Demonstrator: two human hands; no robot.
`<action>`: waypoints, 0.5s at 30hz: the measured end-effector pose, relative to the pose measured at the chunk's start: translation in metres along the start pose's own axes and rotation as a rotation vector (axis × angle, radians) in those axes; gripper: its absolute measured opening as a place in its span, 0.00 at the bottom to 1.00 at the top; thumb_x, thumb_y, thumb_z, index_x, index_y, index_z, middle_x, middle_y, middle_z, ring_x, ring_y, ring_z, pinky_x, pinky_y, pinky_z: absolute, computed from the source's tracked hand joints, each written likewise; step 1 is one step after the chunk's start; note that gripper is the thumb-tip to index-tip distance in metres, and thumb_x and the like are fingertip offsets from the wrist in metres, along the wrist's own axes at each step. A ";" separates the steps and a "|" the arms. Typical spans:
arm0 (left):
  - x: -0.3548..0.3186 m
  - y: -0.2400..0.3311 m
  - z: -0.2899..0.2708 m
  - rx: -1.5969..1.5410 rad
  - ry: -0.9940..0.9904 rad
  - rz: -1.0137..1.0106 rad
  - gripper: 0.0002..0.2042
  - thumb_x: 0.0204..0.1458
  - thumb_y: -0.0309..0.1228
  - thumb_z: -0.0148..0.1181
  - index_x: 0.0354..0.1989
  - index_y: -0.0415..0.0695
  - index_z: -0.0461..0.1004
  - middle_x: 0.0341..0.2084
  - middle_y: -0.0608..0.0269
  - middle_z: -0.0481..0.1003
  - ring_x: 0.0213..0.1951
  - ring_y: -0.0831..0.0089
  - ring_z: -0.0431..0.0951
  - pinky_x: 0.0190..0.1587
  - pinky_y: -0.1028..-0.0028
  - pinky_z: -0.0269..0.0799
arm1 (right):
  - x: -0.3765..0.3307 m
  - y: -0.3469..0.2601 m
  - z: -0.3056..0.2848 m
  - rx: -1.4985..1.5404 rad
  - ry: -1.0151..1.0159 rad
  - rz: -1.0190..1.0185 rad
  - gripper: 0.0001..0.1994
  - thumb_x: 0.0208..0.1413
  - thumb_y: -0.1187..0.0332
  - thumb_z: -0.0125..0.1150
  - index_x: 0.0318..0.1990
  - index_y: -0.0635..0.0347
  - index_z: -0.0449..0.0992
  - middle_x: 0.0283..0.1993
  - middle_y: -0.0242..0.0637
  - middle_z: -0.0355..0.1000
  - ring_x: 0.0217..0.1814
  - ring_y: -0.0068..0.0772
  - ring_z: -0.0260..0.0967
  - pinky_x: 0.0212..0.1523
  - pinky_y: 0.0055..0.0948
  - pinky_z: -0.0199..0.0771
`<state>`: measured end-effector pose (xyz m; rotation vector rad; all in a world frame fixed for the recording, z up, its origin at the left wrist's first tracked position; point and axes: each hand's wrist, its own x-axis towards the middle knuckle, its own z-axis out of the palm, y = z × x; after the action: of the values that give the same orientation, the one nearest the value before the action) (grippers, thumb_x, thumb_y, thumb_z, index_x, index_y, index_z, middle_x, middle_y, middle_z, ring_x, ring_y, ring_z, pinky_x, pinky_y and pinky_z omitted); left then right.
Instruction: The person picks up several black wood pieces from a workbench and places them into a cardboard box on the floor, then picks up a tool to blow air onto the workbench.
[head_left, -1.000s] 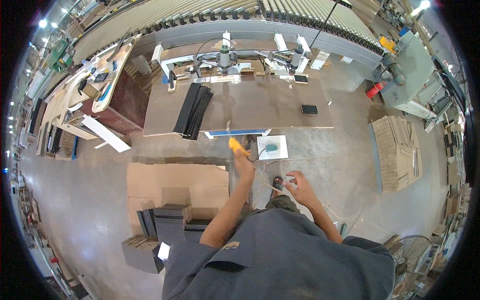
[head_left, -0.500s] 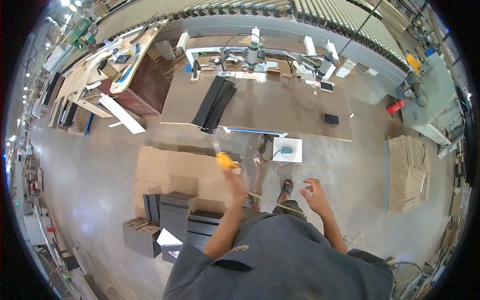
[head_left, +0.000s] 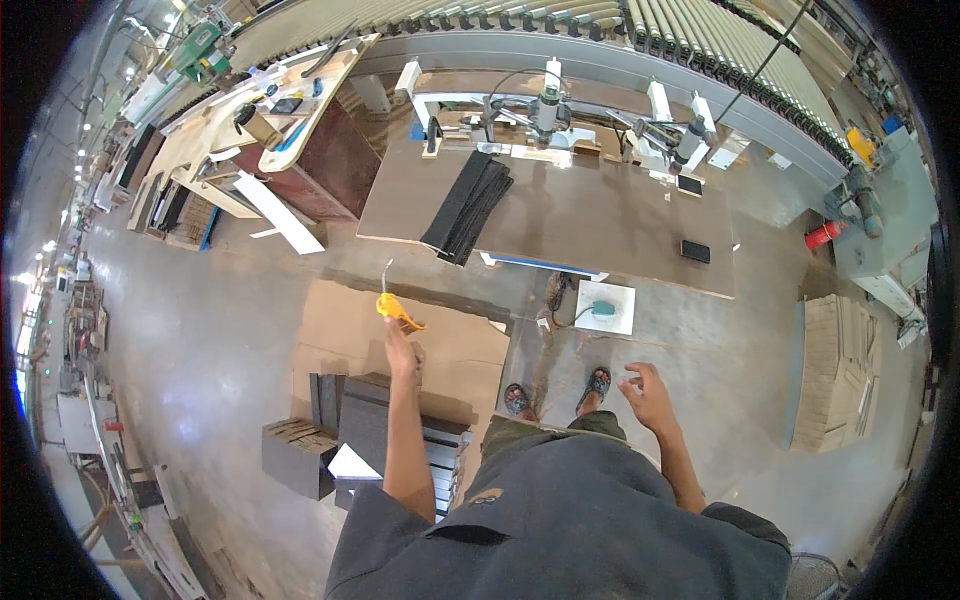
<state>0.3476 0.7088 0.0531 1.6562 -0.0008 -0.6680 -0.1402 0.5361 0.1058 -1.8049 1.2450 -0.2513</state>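
A yellow air blow gun [head_left: 394, 308] with a thin bent nozzle is gripped in my left hand [head_left: 402, 352], raised above a flat cardboard sheet [head_left: 340, 320] on the floor. Its nozzle points away from me. My right hand [head_left: 648, 396] hangs over the floor at my right side, fingers curled loosely and apart, holding nothing. Below my left forearm stand stacks of dark boards [head_left: 362, 412], with a white sheet [head_left: 354, 462] leaning among them. Ahead on the brown worktable [head_left: 590, 220] lies a fanned pile of black strips [head_left: 468, 208].
Clamping machinery [head_left: 548, 105] lines the table's far edge, and a phone [head_left: 695, 251] lies near its right end. A foot pedal [head_left: 602, 308] rests on a white board. Cardboard stacks [head_left: 838, 370] stand at right, near a red fire extinguisher [head_left: 824, 234]. A wooden bench [head_left: 300, 130] is far left.
My left hand has swung left and outward with the blow gun, now over the cardboard. The whole view has shifted slightly, with the table appearing further right. My right hand stays loosely open.
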 end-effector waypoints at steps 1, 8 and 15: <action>0.002 -0.006 0.001 -0.040 0.039 -0.019 0.35 0.74 0.65 0.37 0.52 0.40 0.75 0.33 0.54 0.82 0.11 0.76 0.62 0.14 0.73 0.55 | 0.001 -0.006 0.004 0.012 -0.019 -0.005 0.23 0.68 0.57 0.68 0.63 0.62 0.75 0.64 0.49 0.71 0.57 0.48 0.80 0.50 0.41 0.82; -0.010 -0.030 0.018 -0.103 0.081 0.020 0.31 0.75 0.62 0.40 0.52 0.42 0.70 0.24 0.62 0.72 0.13 0.75 0.62 0.15 0.72 0.57 | -0.001 -0.018 0.011 0.041 -0.043 -0.004 0.23 0.67 0.58 0.68 0.63 0.62 0.75 0.64 0.50 0.71 0.58 0.48 0.80 0.54 0.42 0.81; -0.147 -0.096 0.164 0.552 -0.611 0.375 0.28 0.78 0.53 0.39 0.47 0.39 0.78 0.32 0.56 0.82 0.40 0.57 0.83 0.41 0.56 0.76 | -0.015 0.011 0.000 -0.010 0.010 0.025 0.26 0.67 0.53 0.67 0.63 0.62 0.75 0.64 0.51 0.71 0.58 0.52 0.79 0.58 0.46 0.79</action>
<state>0.1214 0.6341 0.0208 1.8285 -0.9860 -0.9040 -0.1540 0.5474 0.1021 -1.7972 1.2771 -0.2409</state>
